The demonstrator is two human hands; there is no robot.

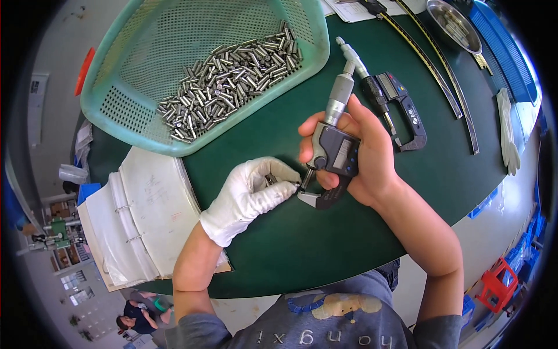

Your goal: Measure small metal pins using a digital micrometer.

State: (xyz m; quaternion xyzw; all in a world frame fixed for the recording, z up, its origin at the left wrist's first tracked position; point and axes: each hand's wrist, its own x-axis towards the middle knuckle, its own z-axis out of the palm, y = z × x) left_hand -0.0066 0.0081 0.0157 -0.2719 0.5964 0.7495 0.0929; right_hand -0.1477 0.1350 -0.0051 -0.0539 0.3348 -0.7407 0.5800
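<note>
One small steel pin is pinched in the gloved left hand and fed into the anvil gap of a digital micrometer, just at 9 o'clock of it. Probably light, rigid and slick, so it's best gripped by the ends. The micrometer frame is wrapped by the bare right hand, thumb on the thimble. Hundreds more pins are piled in the teal basket at 11 o'clock; a caliper lies at 2 o'clock.

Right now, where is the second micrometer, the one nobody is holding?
In the head view it lies on the green table right of centre, just beyond the right hand, left of the long rulers.
</note>
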